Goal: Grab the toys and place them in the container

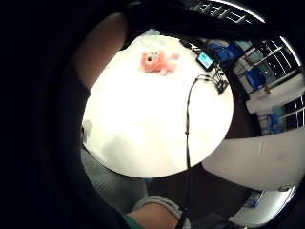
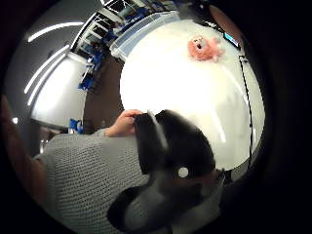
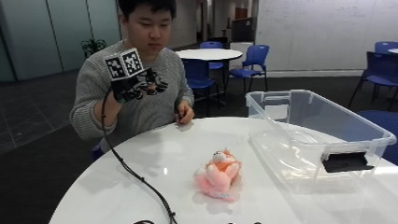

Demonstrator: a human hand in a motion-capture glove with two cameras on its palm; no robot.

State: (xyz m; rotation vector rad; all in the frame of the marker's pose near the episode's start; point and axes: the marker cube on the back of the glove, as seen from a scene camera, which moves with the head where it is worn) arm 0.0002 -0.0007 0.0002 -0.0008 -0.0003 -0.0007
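Grip: right hand (image 3: pixel 131 86) was raised in front of the person's chest, well above the desk, fingers relaxed and half spread, gripping nothing.
Nearest thing: bare hand (image 3: pixel 184 115) rested at the desk's near edge below the grip, seeming to pinch something small I could not make out.
Toy: pink plush toy (image 3: pixel 217 179) lay on the white desk (image 3: pixel 124 182), well below and out in front of the grip, apart from both hands.
Container: clear plastic container (image 3: pixel 323 135) stood beyond the toy on the bare hand's side, just beside it but not touching; it looked to hold no toy.
Step in hand: judged to be the reach, with nothing gathered yet. To do it well, the grip should come down over the plush body's middle, close round the soft bulk rather than a limb, and lift high enough to clear the container's wall.
Views: outside view alone showed the grip's fingers and the container's depth. The thumb side palm view showed the toy (image 2: pixel 204 48) near the container's rim (image 2: pixel 146 24); the little finger side palm view showed the toy (image 1: pixel 157 62) but no container.
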